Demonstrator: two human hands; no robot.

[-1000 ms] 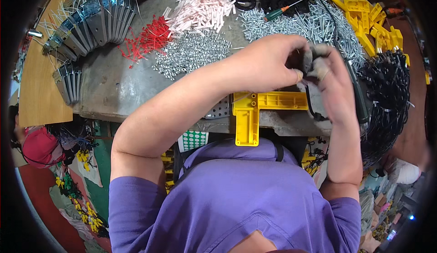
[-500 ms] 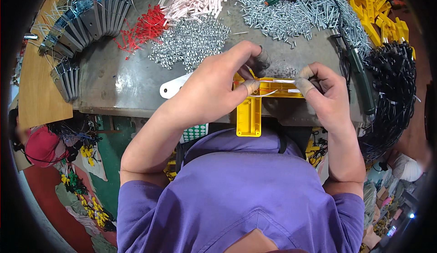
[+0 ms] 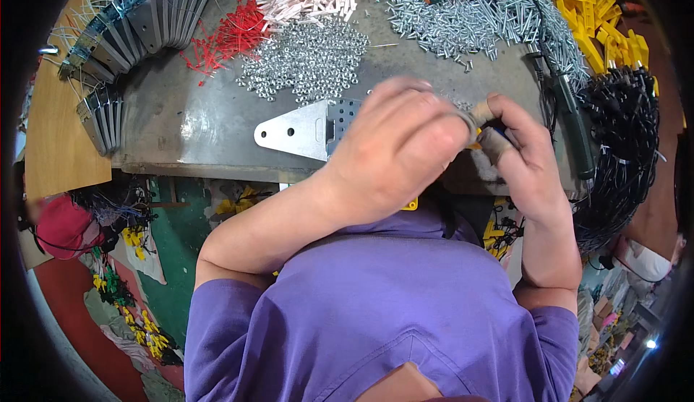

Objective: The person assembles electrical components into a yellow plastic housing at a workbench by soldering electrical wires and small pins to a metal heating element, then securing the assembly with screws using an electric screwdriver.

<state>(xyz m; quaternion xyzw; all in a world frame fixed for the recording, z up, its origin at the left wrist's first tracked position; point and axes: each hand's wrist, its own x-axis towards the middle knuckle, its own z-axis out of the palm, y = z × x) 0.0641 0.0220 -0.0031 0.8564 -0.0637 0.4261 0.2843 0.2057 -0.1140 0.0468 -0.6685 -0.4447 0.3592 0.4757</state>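
Clock read from the centre of the view. Yellow housing (image 3: 411, 204): mostly hidden under the left hand (image 3: 408, 145), just past 3 o'clock near the worktop (image 3: 188, 138) edge. Only a bright plastic corner with a small round hole showed; rest of its shape blocked.

Silver metal plate (image 3: 300, 129) lay flat on the worktop at 10:30, left hand just beside its wide end. Taper ran to a rounded tip at 9, two dark holes along it, perforated section at the wide end.

Left hand: fingers bent and bunched, slightly blurred, tips up against the right hand (image 3: 526, 160). Right hand: thumb and index curled in toward each other. Couldn't tell what either one pinched.

Around: nuts (image 3: 303, 62) at 11, screws (image 3: 448, 22) at 1, green-handled tool (image 3: 575, 131) at 2:30, black cables (image 3: 618, 149) at 3.

Vs half a second ago: housing had been in plain view, stem toward 6, white-sleeved wires along its crossbar, hands apart over it. Now left hand had swung toward 3, closed the gap and covered nearly all of it; wires out of sight. Plate had shown only its tip past the forearm; now most of it was exposed. Right hand had barely shifted. Piles unchanged.
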